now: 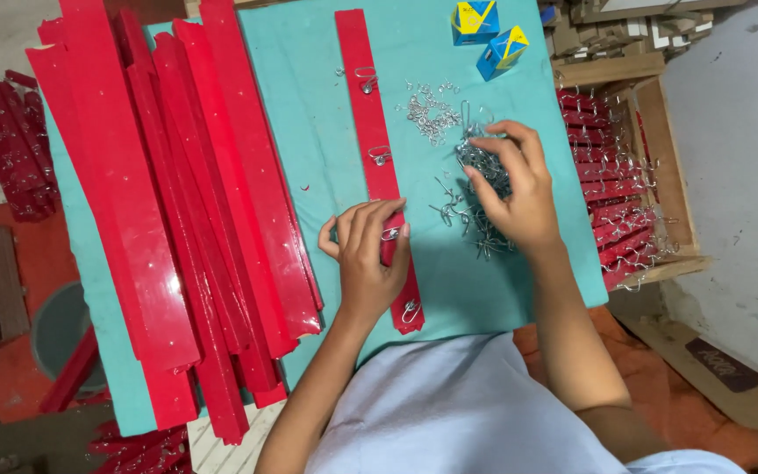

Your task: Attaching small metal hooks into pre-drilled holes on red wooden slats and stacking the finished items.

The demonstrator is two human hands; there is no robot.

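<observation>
The left hand (368, 254) pressed flat, fingers together, on the red strip (372, 149); at two o'clock, the right hand (515, 189) pinched metal hooks (475, 189).

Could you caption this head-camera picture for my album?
Left hand presses a red strip on teal cloth; right hand picks metal hooks.

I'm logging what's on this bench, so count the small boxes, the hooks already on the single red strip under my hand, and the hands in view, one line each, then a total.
Small blue and yellow boxes: 2
Metal hooks on the single red strip: 4
Hands, left hand and right hand: 2
Total: 8
</observation>
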